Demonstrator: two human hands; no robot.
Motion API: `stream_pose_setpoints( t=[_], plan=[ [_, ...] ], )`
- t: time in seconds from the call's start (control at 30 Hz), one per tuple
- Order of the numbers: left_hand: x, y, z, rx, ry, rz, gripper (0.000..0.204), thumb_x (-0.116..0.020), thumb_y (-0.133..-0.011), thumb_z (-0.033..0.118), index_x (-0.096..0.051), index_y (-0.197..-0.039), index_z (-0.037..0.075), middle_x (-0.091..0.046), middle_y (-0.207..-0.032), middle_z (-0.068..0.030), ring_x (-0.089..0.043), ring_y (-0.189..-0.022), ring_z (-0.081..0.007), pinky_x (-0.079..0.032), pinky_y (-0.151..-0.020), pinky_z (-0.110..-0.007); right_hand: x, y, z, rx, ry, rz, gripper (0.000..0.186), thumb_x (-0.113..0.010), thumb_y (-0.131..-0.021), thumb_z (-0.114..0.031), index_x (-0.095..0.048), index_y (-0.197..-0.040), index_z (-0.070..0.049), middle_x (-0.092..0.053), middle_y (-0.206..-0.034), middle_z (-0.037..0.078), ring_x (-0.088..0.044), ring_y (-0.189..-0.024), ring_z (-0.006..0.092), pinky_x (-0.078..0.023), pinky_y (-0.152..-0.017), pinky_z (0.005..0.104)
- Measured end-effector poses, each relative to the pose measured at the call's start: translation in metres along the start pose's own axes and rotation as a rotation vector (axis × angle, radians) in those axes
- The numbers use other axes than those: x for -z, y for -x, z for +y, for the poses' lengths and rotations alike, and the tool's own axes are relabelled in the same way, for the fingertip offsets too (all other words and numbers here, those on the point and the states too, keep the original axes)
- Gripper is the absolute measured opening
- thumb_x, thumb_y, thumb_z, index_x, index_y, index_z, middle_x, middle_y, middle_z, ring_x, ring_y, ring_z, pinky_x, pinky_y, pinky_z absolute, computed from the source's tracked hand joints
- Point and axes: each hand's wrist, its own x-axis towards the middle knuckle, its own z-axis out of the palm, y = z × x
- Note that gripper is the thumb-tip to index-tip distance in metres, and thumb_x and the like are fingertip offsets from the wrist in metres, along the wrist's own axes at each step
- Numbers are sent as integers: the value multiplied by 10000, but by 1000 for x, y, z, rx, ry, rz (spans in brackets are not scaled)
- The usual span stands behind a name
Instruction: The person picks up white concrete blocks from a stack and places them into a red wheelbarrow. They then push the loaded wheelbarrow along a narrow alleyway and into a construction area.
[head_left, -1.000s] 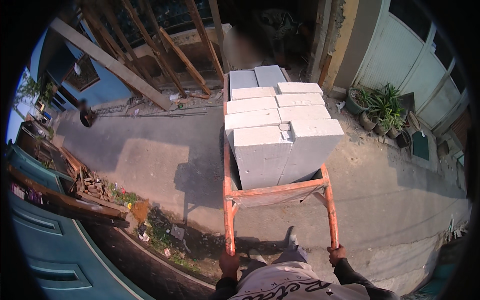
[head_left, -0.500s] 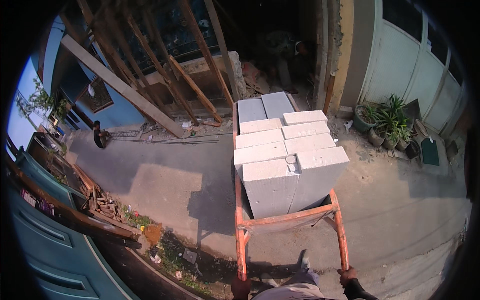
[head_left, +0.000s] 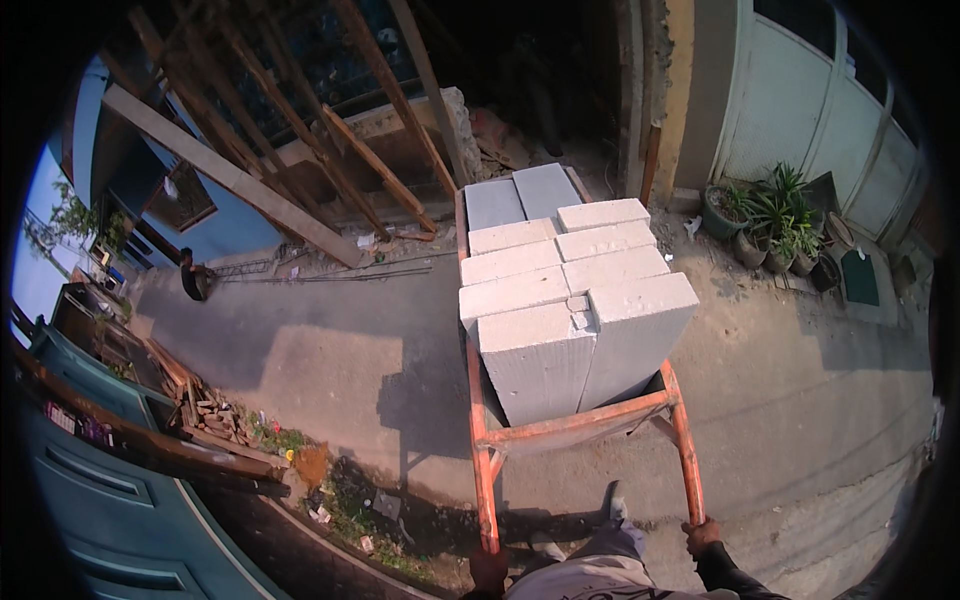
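Note:
In front of me stands an orange-framed handcart (head_left: 570, 430), loaded with several white lightweight concrete blocks (head_left: 640, 320). The nearer blocks stand upright in two rows, and two greyer ones (head_left: 548, 192) sit lower at the far end. Small broken bits lie on top of the nearest pair. My left hand (head_left: 489, 570), dark in shadow, is closed round the end of the left cart handle (head_left: 486, 510). My right hand (head_left: 703, 537) grips the right handle (head_left: 690, 480) at its end. Both my feet show below the cart's near bar.
Ahead is a dark doorway (head_left: 540, 90) with rubble; a figure inside is barely visible. Wooden props (head_left: 385, 170) lean at left. A person (head_left: 192, 275) sits by steel rods on the left. Potted plants (head_left: 780, 225) stand at right, scrap wood (head_left: 205, 410) at lower left.
The cart's load appears slightly higher in view and a little closer to the doorway. The figure in the doorway has moved deeper into shadow. Both my hands keep their hold.

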Motion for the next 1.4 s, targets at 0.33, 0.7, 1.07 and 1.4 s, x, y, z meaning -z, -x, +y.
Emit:
stream_pose_setpoints(
  t=[0.33,0.7,1.07,1.4],
  plan=[
    [24,12,32,10,15,-29,421,-738,-731,293,-689,-1028,-1,-723,-919,-240,-715,-915,-432,-544,-785,-507,-5,2,-1,9,-26,-8,374,-732,-853,-83,-546,-1177,-62,-466,-576,1,-463,-408,132,-378,-352,344],
    [17,4,22,10,28,-31,462,-730,-741,325,-672,-1062,-3,-715,-954,-264,-697,-960,-456,-546,-826,-531,-12,5,-7,-44,8,28,352,-745,-844,-74,-522,-1115,-66,-458,-565,10,-454,-396,142,-339,-340,358],
    [16,3,19,-33,75,-4,486,-756,-729,349,-661,-1028,-22,-713,-935,-259,-698,-949,-457,-546,-822,-528,-11,1,-4,-38,9,42,368,-758,-846,-85,-522,-1127,-53,-469,-564,20,-464,-395,151,-363,-344,359],
    [11,-7,8,-40,3,-32,495,-757,-737,270,-638,-1130,-5,-707,-939,-245,-699,-937,-450,-544,-796,-506,-12,-5,-1,-65,34,47,369,-759,-836,-78,-526,-1122,-57,-480,-591,28,-465,-403,151,-373,-353,360]
  ],
)
